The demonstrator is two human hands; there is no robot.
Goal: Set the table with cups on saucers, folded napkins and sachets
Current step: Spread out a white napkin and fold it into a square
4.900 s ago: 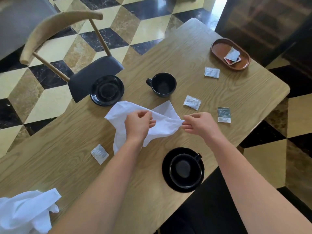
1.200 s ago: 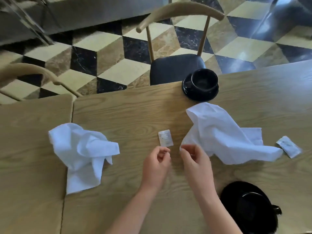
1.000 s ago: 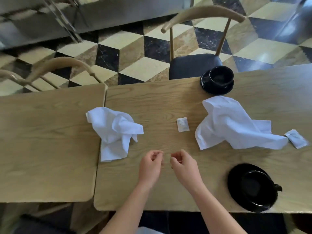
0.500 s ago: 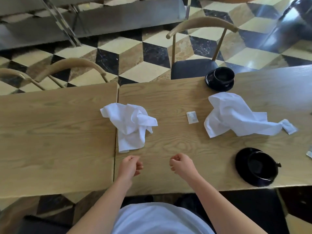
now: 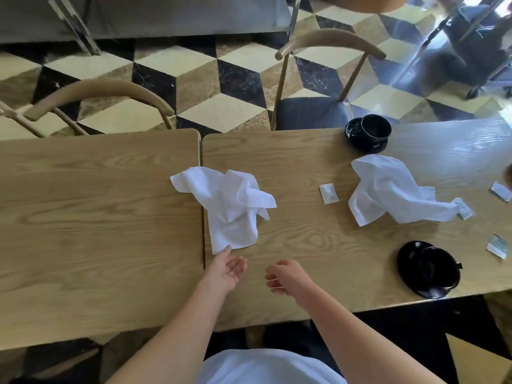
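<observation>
A crumpled white napkin [image 5: 230, 206] lies across the seam between two wooden tables. My left hand [image 5: 225, 268] is open, palm up, its fingertips touching the napkin's near corner. My right hand [image 5: 286, 277] hovers beside it with fingers loosely curled and nothing in it. A second crumpled napkin [image 5: 388, 189] lies to the right. One black cup on a saucer [image 5: 370, 133] stands at the far edge, another [image 5: 429, 268] at the near right edge. A white sachet [image 5: 329, 193] lies between the napkins.
More sachets lie at the right: one [image 5: 464, 209] at the second napkin's tip, one [image 5: 501, 191] by the frame edge, a greenish one [image 5: 498, 245] near the front cup. Two wooden chairs [image 5: 318, 106] [image 5: 91, 106] stand on the far side. The left table [image 5: 97, 217] adjoins.
The view swung left and pulled back. My left hand opened and reached forward to the near corner of the left napkin; my right hand stayed close by, loosely curled.
</observation>
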